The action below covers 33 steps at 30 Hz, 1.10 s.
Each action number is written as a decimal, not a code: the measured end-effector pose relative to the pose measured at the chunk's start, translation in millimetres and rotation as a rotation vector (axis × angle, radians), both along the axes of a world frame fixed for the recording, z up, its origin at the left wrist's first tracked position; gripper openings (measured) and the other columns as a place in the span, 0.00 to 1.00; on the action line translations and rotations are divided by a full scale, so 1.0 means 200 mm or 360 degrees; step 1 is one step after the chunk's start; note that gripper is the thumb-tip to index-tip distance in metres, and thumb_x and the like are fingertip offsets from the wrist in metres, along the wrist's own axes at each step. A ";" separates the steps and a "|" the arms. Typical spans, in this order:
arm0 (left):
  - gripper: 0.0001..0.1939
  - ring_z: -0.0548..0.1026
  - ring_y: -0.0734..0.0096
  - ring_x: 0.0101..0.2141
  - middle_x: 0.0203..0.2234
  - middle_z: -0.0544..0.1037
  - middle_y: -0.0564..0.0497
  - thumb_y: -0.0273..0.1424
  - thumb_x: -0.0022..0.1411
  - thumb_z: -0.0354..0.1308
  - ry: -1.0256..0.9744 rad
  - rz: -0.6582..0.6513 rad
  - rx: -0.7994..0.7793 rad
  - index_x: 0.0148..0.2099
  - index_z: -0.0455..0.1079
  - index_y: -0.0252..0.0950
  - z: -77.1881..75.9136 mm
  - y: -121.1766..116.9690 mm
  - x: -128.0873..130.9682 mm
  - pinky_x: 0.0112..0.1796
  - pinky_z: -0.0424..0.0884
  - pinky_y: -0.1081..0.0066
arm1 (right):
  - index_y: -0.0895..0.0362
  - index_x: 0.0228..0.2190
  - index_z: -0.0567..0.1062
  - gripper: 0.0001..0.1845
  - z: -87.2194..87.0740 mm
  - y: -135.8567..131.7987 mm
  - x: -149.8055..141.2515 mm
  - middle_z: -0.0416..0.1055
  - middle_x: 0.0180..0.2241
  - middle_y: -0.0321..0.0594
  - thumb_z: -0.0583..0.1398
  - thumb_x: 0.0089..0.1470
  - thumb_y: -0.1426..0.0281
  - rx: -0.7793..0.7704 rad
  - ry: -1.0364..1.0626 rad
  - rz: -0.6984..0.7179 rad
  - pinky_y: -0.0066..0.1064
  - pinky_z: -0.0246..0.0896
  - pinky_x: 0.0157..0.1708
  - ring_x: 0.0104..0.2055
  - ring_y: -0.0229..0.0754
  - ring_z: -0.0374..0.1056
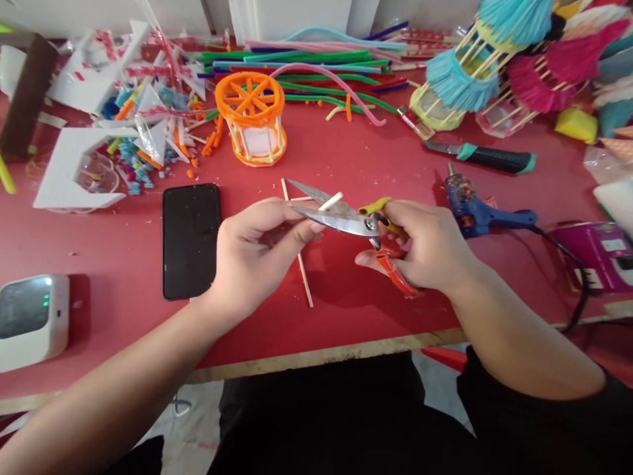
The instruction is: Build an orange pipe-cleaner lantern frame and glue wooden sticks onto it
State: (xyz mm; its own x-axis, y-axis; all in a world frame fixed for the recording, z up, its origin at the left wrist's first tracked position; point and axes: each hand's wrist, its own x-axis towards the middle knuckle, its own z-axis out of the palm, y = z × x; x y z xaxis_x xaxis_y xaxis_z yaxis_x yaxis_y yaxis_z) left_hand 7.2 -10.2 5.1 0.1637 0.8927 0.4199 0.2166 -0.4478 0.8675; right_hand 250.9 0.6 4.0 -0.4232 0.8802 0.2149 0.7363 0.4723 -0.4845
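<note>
My right hand (420, 247) is closed around the handles of a pair of scissors (341, 223), one handle yellow and the other red-orange. The blades are spread and point left. Between them lies a short pale wooden stick (331, 202), pinched by the thumb and fingers of my left hand (264, 247). Beneath the hands, a longer thin wooden stick (305, 282) rests on the red table (346, 323). Behind them stands a small round frame (251, 119) of orange pipe cleaner and upright sticks.
A black phone (191, 241) lies left of my hands. On the right are a blue glue gun (487, 208) and a utility knife (487, 157). Pipe cleaners (306, 66), scraps (143, 155) and a turquoise-fringed stick structure (459, 76) line the back. A white device (34, 323) sits far left.
</note>
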 end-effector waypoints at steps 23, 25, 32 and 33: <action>0.09 0.79 0.76 0.24 0.23 0.81 0.54 0.27 0.66 0.62 0.0368 0.0209 0.0243 0.31 0.77 0.36 0.01 -0.03 0.00 0.28 0.75 0.77 | 0.51 0.21 0.58 0.29 -0.05 -0.06 -0.02 0.59 0.18 0.32 0.57 0.57 0.42 0.0356 -0.0148 -0.0158 0.31 0.47 0.21 0.19 0.35 0.55; 0.09 0.80 0.75 0.27 0.24 0.82 0.54 0.23 0.64 0.61 0.0415 0.0211 0.0349 0.30 0.76 0.36 0.00 -0.03 0.00 0.30 0.76 0.77 | 0.51 0.22 0.58 0.29 -0.05 -0.05 -0.02 0.59 0.18 0.32 0.57 0.56 0.42 0.0308 -0.0136 -0.0173 0.31 0.47 0.21 0.19 0.35 0.54; 0.11 0.79 0.74 0.26 0.27 0.82 0.53 0.19 0.62 0.58 0.0443 0.0129 0.0622 0.34 0.76 0.40 -0.03 -0.02 -0.01 0.28 0.76 0.76 | 0.50 0.24 0.56 0.29 -0.03 -0.04 -0.05 0.61 0.22 0.35 0.60 0.51 0.41 0.0084 -0.0065 -0.0151 0.33 0.50 0.22 0.22 0.38 0.55; 0.11 0.79 0.74 0.26 0.27 0.82 0.53 0.19 0.62 0.59 0.0453 0.0137 0.0654 0.35 0.76 0.40 -0.03 -0.02 -0.01 0.28 0.75 0.76 | 0.50 0.25 0.56 0.29 -0.03 -0.04 -0.05 0.62 0.23 0.35 0.60 0.51 0.41 0.0067 -0.0057 -0.0147 0.33 0.49 0.22 0.22 0.38 0.55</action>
State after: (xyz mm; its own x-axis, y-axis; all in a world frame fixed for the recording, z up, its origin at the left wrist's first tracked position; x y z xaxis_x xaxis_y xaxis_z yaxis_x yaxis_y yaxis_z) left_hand 4.6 -13.4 -1.6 0.2561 0.6783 0.6887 0.4700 -0.7100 0.5245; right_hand 240.4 -6.7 -1.6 -0.3488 0.9062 0.2390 0.7940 0.4212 -0.4384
